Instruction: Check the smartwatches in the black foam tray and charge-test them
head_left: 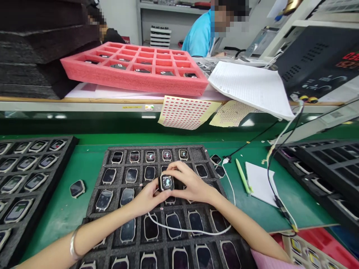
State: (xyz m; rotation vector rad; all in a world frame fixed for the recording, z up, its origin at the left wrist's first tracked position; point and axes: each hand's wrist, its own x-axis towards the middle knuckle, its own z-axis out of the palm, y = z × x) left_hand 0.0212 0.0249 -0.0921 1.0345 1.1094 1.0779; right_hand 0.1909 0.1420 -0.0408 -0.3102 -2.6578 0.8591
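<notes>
A smartwatch (167, 182) without a strap, its screen lit, is held up over a dark grey foam tray (106, 220). My right hand (187, 183) grips it, fingers over the top edge and thumb at the lower edge. On its other side, the closed fingers of my left hand (150, 197) meet the watch. A white cable (196, 232) comes out beneath my left hand and loops right to a plug; its end at the watch is hidden. In the tray's compartments lie several more watch bodies, and a few in the back row (166, 155) have lit screens.
Another foam tray of watches (36, 166) lies left, with a loose watch (77, 188) beside it. Right are a green pen (242, 175), white paper (260, 186) and a dark tray (322, 179). A pink foam tray (134, 80) sits on the shelf; two people are beyond.
</notes>
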